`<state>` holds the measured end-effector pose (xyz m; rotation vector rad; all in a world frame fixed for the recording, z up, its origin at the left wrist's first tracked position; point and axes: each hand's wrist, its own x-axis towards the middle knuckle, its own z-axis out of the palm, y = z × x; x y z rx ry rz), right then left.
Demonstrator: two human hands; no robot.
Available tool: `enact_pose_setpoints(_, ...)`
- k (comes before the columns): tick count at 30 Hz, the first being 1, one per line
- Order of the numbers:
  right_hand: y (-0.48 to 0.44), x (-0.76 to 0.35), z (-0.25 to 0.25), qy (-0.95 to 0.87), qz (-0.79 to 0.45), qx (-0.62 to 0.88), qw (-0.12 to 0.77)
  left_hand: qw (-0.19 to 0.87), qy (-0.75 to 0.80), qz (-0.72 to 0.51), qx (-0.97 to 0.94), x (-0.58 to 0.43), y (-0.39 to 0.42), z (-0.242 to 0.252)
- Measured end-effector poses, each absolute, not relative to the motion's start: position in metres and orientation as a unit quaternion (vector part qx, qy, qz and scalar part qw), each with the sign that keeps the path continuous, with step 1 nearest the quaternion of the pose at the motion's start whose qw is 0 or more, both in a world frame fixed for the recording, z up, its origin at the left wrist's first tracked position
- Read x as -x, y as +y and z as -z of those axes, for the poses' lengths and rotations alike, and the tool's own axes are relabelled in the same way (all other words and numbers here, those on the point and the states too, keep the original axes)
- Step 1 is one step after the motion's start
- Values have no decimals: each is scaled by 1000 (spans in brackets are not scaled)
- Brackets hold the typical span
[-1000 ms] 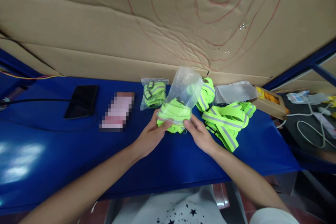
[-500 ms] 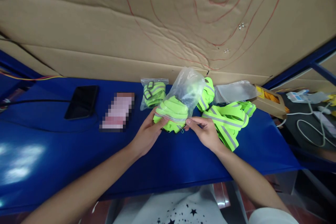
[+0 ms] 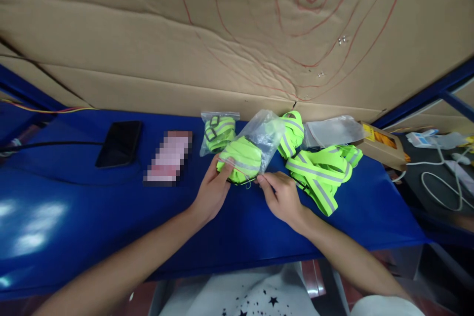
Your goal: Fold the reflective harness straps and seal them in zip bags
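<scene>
A clear zip bag (image 3: 269, 131) lies between my hands with a folded neon-yellow reflective strap (image 3: 242, 154) inside its near part. My left hand (image 3: 215, 187) is closed on the bag's left edge, thumb on top. My right hand (image 3: 282, 195) pinches the bag's near right corner between thumb and fingers. A thin loop of cord sticks out at the near edge. Behind on the left sits another filled bag (image 3: 219, 133), with black buckles showing through. To the right lie a rolled reflective strap (image 3: 292, 134) and a loose pile of reflective straps (image 3: 322, 170).
A flat stack of clear bags (image 3: 333, 131) lies at the back right beside a cardboard box (image 3: 383, 144). On the left of the blue table (image 3: 111, 227) are a black phone (image 3: 119, 143) with a cable and a pixelated device (image 3: 168, 158). A cardboard wall (image 3: 148, 34) stands behind.
The bag has come down flatter and lower over the strap, its far end sinking. My right hand has shifted slightly left and down along the near edge.
</scene>
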<state>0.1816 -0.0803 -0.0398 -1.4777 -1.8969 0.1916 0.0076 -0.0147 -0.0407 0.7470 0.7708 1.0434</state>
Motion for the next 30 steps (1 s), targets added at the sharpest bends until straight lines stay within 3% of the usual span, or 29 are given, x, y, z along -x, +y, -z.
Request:
enact_pose_setpoints(4,-82,-174,47,-737,-44,580,343,717,361,-484,-348,-7,-12,47)
enact_pose_setpoints(12,-76,-204,25,-758,6,558,338,790,306,-397,-353,0,-9,37)
enact_pose_setpoints(21,-70,-212,20,-772,171,554,261,789,311,-345,-403,0,-17,33)
enact_pose_setpoints(30,-74,-207,22,-762,203,535,303,790,327,-368,-366,-2,-24,31)
